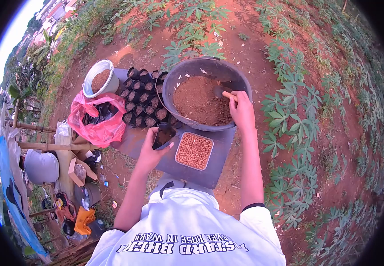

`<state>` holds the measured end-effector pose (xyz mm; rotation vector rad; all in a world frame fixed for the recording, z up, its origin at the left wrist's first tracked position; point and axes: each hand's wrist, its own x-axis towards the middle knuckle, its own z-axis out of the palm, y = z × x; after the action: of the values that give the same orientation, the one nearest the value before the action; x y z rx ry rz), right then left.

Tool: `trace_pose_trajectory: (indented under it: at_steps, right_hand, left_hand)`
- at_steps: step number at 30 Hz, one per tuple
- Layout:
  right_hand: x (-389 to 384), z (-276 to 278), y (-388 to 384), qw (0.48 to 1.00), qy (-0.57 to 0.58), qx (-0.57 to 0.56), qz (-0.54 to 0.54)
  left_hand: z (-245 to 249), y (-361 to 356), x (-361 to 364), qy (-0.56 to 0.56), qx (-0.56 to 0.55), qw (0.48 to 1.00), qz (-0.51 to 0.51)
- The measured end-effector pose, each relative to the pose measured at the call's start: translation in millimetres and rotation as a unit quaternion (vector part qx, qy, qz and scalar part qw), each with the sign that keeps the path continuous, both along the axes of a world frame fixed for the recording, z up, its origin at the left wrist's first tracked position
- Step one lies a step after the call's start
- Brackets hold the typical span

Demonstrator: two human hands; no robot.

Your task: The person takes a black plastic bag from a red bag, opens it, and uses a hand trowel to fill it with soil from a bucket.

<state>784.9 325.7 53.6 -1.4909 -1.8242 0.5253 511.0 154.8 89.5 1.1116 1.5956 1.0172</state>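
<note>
your left grip (153, 150) holds a black bag (165, 135), seemingly part-filled; your right grip (243, 110) clasps the trowel (219, 92). soil (195, 99) may spill if the bag tilts.

Bright daylight with strong fisheye curvature.
The sky (25, 18) at upper left burns out to white, with a blue fringe; the white T-shirt (183, 228) glows pale. Sunlit patches brighten the red soil (124, 54), while shade darkens the inner wall of the black bucket (228, 72). Black corners enclose the circular view, and foliage (371, 111) softens toward its rim.
</note>
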Motion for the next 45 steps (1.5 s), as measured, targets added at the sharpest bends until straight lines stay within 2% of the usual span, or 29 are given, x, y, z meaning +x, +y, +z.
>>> trace_pose_trajectory:
  at_steps: [1,2,5,7,10,15,17,20,31,36,40,43,45]
  right_hand:
    - [4,4,3,0.998,0.007,-0.055,0.019]
    - [9,-4,10,0.999,-0.027,-0.007,0.032]
    - [25,5,24,0.996,-0.023,0.023,0.077]
    - [27,9,27,0.997,-0.006,0.000,0.078]
    - [24,2,29,0.988,-0.119,0.035,0.088]
    - [23,-4,30,0.984,-0.135,0.086,0.075]
    - [22,-5,30,0.975,-0.183,0.108,0.069]
    - [19,-3,31,0.969,-0.217,0.077,0.086]
    - [22,-2,33,0.973,-0.201,0.045,0.104]
    - [21,1,30,0.975,-0.195,0.039,0.099]
    - [13,-3,22,0.981,-0.171,0.024,0.094]
    - [-2,-4,5,0.984,-0.161,-0.005,0.073]
    - [-13,-2,-10,0.984,-0.167,-0.014,0.057]
  left_hand:
    - [2,1,3,-0.006,0.003,1.000,-0.001]
    - [6,1,6,-0.010,0.011,1.000,-0.013]
    - [8,2,13,-0.001,0.025,0.999,-0.037]
    - [7,3,15,0.014,0.029,0.998,-0.048]
    - [7,9,20,-0.006,0.032,0.998,-0.051]
    - [14,18,23,-0.011,0.031,0.999,-0.041]
    - [9,19,19,-0.013,0.028,0.999,-0.041]
    - [5,21,17,-0.022,0.030,0.999,-0.037]
    - [-2,29,7,-0.029,0.027,0.999,-0.029]
    - [-13,35,-7,-0.081,0.016,0.996,-0.032]
    - [-17,46,-23,-0.074,0.036,0.995,-0.057]
    - [-17,54,-41,-0.094,0.040,0.991,-0.088]
    - [-18,61,-52,-0.155,0.014,0.985,-0.078]
